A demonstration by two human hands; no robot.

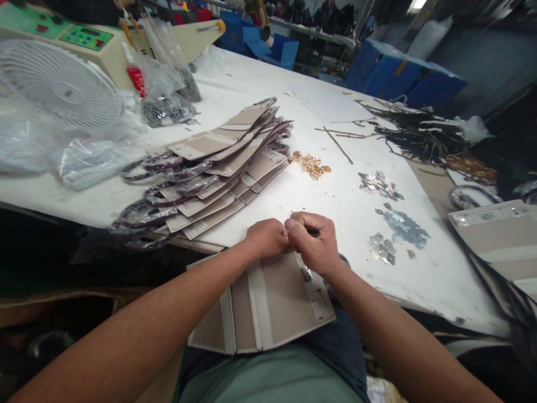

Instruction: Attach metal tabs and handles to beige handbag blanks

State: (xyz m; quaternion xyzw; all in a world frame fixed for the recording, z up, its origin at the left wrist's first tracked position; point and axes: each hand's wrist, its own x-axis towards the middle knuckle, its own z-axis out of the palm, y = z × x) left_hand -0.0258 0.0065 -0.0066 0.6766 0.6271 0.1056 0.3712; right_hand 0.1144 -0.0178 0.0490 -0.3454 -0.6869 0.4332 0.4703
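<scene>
My left hand [266, 238] and my right hand [314, 240] are pressed together, both closed, at the near edge of the white table [335, 184]. Something thin and dark pokes out of my right fist; I cannot make out what my left fingers pinch. Under my wrists a beige bag panel [268, 305] with white strips and a small metal fitting rests on my lap. A fanned stack of similar beige panels with dark purple handles [213, 173] lies to the left of my hands.
Small gold fittings [311, 164] and silver metal pieces [400, 226] lie in heaps on the table. Dark straps [415, 134] pile up at the far right, another beige panel [499, 235] at the right edge. A white fan grille [59, 84], plastic bags and a beige machine stand at the left.
</scene>
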